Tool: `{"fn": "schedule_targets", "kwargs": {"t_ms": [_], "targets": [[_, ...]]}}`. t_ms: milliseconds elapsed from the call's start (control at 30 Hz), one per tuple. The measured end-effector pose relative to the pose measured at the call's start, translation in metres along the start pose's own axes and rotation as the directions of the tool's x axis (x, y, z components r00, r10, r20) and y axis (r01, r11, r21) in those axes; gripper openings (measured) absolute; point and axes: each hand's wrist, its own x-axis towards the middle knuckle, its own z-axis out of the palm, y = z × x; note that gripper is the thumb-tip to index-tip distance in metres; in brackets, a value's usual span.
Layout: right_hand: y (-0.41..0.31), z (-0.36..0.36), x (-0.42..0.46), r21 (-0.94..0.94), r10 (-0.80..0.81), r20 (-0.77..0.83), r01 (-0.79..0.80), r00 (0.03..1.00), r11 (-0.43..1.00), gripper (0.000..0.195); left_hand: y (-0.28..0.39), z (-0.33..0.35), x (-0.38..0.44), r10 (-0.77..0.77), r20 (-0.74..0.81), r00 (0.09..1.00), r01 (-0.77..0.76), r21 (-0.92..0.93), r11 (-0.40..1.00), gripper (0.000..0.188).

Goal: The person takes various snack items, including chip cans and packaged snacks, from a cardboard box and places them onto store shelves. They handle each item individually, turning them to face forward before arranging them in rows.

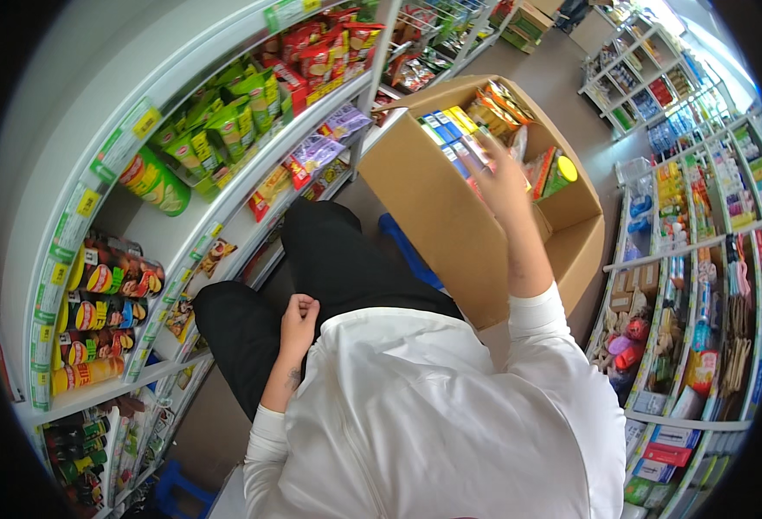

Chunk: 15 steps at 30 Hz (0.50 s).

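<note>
A large cardboard box stands open beside my right knee. Over its opening is my right hand, slightly blurred, fingers spread above small blue, yellow and white boxes; whether it touches them I cannot tell. Orange snack packets fill the box's far corner, and a green container with a yellow lid stands near its right wall. My left hand rests by my thigh with its fingers curled, and no object shows in it.
Shelves at left hold green chip bags, red chip bags and chip canisters. A blue plastic stool is partly under the box, another lower left. Goods shelves line the right side.
</note>
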Motion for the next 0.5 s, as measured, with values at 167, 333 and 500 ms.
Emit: {"fn": "schedule_targets", "kwargs": {"t_ms": [167, 333, 500], "targets": [[0.186, -0.059, 0.032, -0.450, 0.221, -0.454, -0.437, 0.863, 0.779, 0.044, -0.007, 0.013, 0.012, -0.005, -0.018, 1.000, 0.006, 0.065, 0.998, 0.022], [0.300, -0.045, 0.021, -0.780, 0.315, -0.189, -0.337, 0.930, 0.527, 0.068, -0.028, 0.011, 0.017, -0.040, -0.017, 0.999, 0.040, 0.035, 0.999, 0.021], [0.290, -0.020, 0.003, -0.516, 0.239, -0.397, -0.431, 0.886, 0.741, 0.065, -0.023, 0.010, 0.015, -0.049, -0.038, 0.998, 0.051, 0.051, 0.997, 0.025]]}}
